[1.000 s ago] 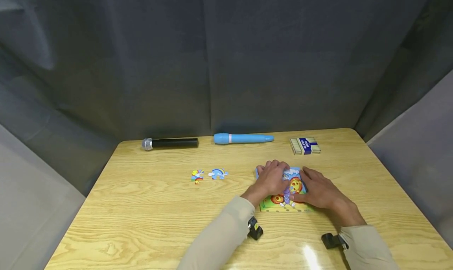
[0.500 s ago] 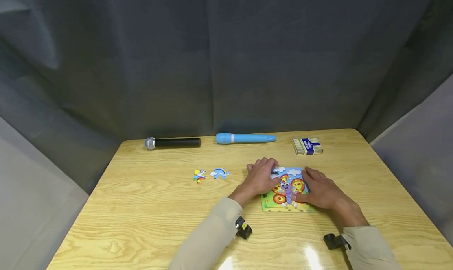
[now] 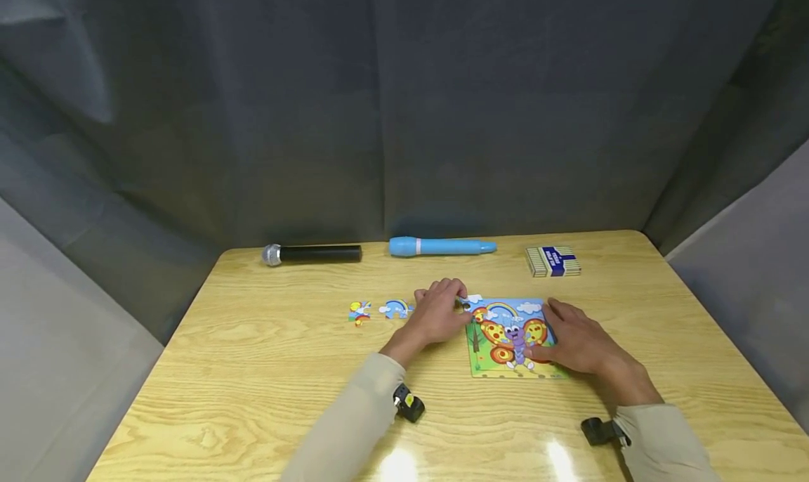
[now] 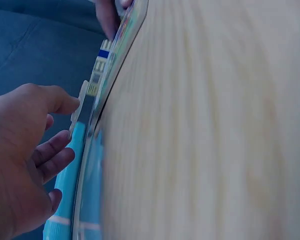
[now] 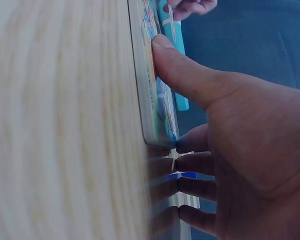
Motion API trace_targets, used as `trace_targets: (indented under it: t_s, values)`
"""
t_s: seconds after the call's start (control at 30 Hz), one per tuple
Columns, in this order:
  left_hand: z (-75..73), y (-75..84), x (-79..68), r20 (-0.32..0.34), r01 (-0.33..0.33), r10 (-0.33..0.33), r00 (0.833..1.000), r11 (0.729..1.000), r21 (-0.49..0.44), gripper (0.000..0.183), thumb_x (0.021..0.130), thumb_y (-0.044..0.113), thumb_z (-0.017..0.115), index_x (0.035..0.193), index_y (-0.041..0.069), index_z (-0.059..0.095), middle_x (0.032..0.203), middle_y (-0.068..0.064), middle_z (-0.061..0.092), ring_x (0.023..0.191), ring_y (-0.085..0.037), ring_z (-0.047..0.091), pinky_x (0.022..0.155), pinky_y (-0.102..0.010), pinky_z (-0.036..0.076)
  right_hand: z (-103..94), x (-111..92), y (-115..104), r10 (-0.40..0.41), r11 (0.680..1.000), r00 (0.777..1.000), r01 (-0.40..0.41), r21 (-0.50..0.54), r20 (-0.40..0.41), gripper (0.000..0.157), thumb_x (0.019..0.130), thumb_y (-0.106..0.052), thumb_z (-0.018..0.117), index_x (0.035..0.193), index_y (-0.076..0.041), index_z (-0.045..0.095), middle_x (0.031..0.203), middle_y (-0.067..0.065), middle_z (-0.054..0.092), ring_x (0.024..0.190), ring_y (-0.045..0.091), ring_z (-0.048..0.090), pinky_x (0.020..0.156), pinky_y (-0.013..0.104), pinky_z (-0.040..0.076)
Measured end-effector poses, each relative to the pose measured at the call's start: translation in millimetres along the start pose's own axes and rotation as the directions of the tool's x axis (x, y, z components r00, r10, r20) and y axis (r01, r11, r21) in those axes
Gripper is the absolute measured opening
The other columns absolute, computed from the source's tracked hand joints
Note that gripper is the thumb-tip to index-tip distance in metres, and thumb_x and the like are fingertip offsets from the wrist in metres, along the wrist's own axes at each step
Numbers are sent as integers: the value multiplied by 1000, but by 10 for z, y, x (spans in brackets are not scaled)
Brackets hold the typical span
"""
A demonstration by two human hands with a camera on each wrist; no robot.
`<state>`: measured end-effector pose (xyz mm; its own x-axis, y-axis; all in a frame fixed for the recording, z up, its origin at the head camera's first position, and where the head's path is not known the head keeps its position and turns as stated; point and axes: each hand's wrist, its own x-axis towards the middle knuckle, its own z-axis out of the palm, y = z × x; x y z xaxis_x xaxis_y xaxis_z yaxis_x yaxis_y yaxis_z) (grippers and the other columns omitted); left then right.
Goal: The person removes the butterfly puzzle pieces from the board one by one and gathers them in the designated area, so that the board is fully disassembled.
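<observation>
A butterfly jigsaw puzzle (image 3: pixel 515 338) lies flat on the table, right of centre. At its upper left corner my left hand (image 3: pixel 437 313) pinches a thin puzzle piece (image 4: pixel 78 111) between thumb and fingers. The left wrist view shows this piece edge-on, raised off the puzzle. My right hand (image 3: pixel 580 338) rests over the puzzle's right side. Its thumb touches the picture, and its fairly straight fingers (image 5: pixel 195 187) lie at and beyond the edge. Left of my left hand lie two loose puzzle pieces, one with a rainbow (image 3: pixel 396 308), the other yellow and blue (image 3: pixel 359 312).
Along the back of the table lie a black microphone (image 3: pixel 312 254), a blue marker-shaped stick (image 3: pixel 442 246) and a striped box with a blue band (image 3: pixel 553 261). Dark cloth (image 3: pixel 379 116) hangs behind the wooden table (image 3: pixel 253 398).
My left hand has moved left across the puzzle to its upper left corner, uncovering the butterfly and a rainbow. The right hand stays at the right side. The view shifts slightly.
</observation>
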<state>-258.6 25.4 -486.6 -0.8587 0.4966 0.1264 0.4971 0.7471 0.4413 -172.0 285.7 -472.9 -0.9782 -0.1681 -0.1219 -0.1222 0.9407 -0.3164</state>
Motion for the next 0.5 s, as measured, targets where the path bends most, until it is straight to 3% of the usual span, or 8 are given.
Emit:
trace_targets:
  t_s: [0.5]
  values:
    - [-220, -381, -134, 13, 56, -55, 998, 998, -29, 23, 88, 30, 66, 103, 20, 52, 100, 5, 55, 92, -14, 45, 85, -40, 24, -28, -13, 49, 3, 1000, 1000, -3, 2, 7, 111, 77, -68, 64, 148, 9, 26, 153, 31, 21, 138, 52, 21, 106, 67, 23]
